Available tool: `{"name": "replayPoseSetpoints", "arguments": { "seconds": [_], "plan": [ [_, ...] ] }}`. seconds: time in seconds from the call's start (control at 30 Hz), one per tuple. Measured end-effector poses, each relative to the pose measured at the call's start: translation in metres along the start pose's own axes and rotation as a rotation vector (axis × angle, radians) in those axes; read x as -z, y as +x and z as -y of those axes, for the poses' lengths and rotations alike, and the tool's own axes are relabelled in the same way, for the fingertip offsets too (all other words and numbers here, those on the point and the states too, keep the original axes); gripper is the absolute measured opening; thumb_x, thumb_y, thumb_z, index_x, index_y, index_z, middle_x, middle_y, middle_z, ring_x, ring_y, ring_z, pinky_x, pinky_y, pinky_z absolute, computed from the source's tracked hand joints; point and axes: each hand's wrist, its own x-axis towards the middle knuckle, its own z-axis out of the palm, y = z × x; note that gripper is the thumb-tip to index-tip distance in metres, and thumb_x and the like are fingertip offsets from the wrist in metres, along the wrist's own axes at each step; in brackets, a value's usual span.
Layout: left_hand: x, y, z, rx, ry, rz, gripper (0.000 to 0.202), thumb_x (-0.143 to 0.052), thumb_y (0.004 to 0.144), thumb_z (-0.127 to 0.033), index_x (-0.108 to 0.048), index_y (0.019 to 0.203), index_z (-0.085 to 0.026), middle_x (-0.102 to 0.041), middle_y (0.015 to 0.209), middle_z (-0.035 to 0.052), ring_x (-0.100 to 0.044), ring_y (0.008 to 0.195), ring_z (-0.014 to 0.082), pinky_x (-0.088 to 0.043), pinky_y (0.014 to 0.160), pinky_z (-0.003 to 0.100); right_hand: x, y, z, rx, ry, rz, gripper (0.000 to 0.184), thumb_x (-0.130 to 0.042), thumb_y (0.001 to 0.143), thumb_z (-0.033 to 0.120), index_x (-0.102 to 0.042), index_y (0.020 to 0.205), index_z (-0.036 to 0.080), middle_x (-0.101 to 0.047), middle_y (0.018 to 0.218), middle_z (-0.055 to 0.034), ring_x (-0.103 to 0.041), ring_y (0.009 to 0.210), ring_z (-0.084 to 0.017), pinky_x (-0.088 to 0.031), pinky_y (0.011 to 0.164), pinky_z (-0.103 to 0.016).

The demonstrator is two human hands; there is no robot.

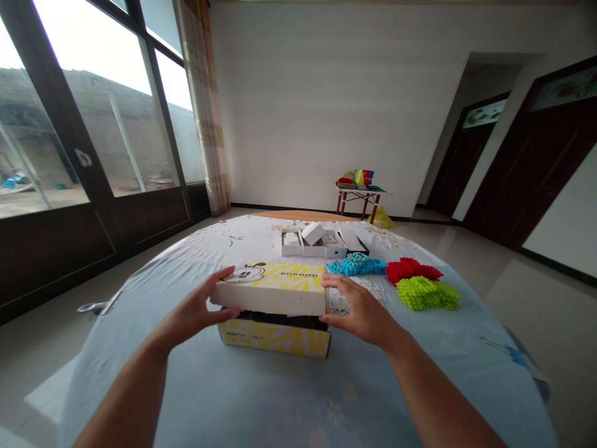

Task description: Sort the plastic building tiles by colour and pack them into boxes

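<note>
A yellow and white cardboard box stands on a round table with a pale blue cloth. Its lid, printed with a cartoon dog, is raised a little at the front, leaving a dark gap above the box. My left hand grips the lid's left end, thumb on top. My right hand grips the lid's right end, fingers curled over its edge.
Behind the box lie small white boxes, some open. To the right are blue, red and green spiky mats. A small red-legged table with bags stands by the far wall. Glass doors run along the left.
</note>
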Motion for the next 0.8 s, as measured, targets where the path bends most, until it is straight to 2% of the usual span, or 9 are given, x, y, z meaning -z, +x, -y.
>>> {"name": "replayPoseSetpoints", "arguments": {
  "seconds": [0.17,0.33,0.43,0.8],
  "plan": [
    [0.002,-0.008,-0.004,-0.090,0.201,0.041,0.075,-0.062,0.068,-0.042,-0.033,0.136,-0.026,-0.037,0.140,0.0062,-0.035,0.127,0.0250,-0.028,0.106,0.038,0.007,-0.008,0.005,0.004,-0.031,0.066,0.051,-0.069,0.067,0.042,-0.054,0.113,0.025,-0.056,0.120,-0.0070,-0.048,0.116,-0.024,-0.036,0.101,-0.040],
    [0.003,-0.010,-0.008,-0.123,0.222,0.060,0.060,-0.057,0.072,-0.040,-0.044,0.129,-0.027,-0.038,0.139,0.0047,-0.037,0.125,0.0253,-0.029,0.105,0.037,0.011,-0.013,0.008,-0.012,-0.051,0.146,0.055,-0.068,0.069,0.039,-0.051,0.120,0.027,-0.052,0.124,-0.0063,-0.045,0.118,-0.024,-0.035,0.102,-0.040],
    [0.001,-0.012,-0.005,-0.136,0.235,0.073,0.057,-0.058,0.072,-0.040,-0.047,0.127,-0.027,-0.040,0.138,0.0055,-0.040,0.123,0.0256,-0.032,0.104,0.036,0.010,-0.013,0.008,-0.009,-0.062,0.200,0.057,-0.069,0.069,0.038,-0.050,0.121,0.028,-0.049,0.126,-0.0056,-0.044,0.119,-0.023,-0.036,0.101,-0.037],
    [-0.006,-0.015,-0.001,-0.209,0.279,0.050,0.054,-0.059,0.073,-0.038,-0.047,0.125,-0.026,-0.043,0.134,0.0066,-0.042,0.121,0.0244,-0.036,0.102,0.035,0.007,-0.012,0.003,-0.112,-0.100,0.322,0.062,-0.072,0.064,0.032,-0.048,0.120,0.022,-0.036,0.137,-0.0081,-0.030,0.129,-0.023,-0.026,0.107,-0.036]
  ]
}}
